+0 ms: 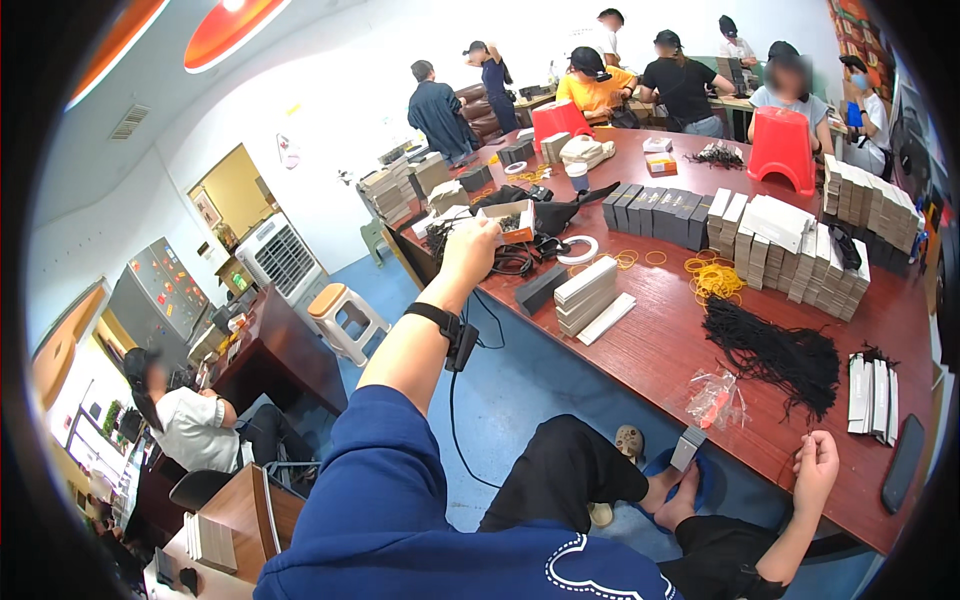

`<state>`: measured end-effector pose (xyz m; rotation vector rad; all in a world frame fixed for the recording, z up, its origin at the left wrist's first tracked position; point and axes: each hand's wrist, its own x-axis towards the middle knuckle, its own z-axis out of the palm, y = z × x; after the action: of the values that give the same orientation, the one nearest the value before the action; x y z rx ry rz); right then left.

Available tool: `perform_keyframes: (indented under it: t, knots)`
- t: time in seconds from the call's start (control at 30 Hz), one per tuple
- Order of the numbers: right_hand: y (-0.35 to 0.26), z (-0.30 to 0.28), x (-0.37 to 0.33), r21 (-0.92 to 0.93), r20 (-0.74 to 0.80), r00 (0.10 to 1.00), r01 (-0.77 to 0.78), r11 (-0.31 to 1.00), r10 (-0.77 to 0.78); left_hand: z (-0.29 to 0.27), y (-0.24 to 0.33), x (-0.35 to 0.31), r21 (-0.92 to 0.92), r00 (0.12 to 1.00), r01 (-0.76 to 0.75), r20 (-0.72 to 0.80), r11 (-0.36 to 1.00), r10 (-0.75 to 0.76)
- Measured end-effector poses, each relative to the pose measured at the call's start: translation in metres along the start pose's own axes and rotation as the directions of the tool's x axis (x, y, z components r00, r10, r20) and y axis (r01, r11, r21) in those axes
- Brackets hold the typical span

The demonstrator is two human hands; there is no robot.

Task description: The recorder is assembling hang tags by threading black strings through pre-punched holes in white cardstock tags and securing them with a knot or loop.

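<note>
My left hand (470,250) is stretched far over the table, its bent fingers at the near edge of a small white and orange box (513,222) that holds small dark pieces. What those fingers grip, if anything, is hidden. By the table's right front edge, my right hand (816,470) is closed, with a thin black cord (798,458) showing at its fingertips. Beyond it lies a heap of black cords (775,355). A clear plastic bag with red bits (714,400) lies nearer the edge, and a small grey box (688,447) stands at the edge.
Stacked flat grey boxes (585,297) stand near the front edge; rows of dark boxes (660,213) and pale boxes (800,255) run behind. Yellow rubber bands (715,278), a tape roll (577,250) and a black phone (903,463) lie about. Several people work beyond; a stool (345,320) stands left.
</note>
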<state>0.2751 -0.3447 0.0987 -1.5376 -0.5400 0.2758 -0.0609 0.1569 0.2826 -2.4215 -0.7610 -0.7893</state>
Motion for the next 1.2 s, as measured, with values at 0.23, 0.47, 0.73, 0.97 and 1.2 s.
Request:
perform_keyframes:
  t: [0.23,0.47,0.73,0.97,1.2]
  knots:
    - [0.001,0.0,0.0,-0.006,0.011,1.0,0.022,1.0,-0.022,-0.008,0.026,0.006,-0.046,0.998,-0.049,-0.05,0.998,0.047]
    - [-0.001,0.0,0.0,-0.02,0.008,1.0,0.026,0.999,-0.026,-0.021,0.067,0.015,-0.119,0.993,-0.103,-0.073,0.988,0.095]
    - [-0.006,0.002,-0.002,0.009,0.01,1.0,0.001,1.0,-0.001,-0.014,0.138,0.004,-0.326,0.961,-0.277,-0.103,0.904,0.258]
    - [-0.016,0.007,-0.005,0.041,-0.035,0.999,-0.014,0.999,0.015,0.019,0.22,-0.047,-0.569,0.924,-0.341,-0.057,0.748,0.378]
    - [-0.02,0.01,-0.006,0.021,-0.072,0.997,-0.022,1.0,0.023,0.059,0.246,-0.078,-0.624,0.978,-0.184,-0.037,0.76,0.206]
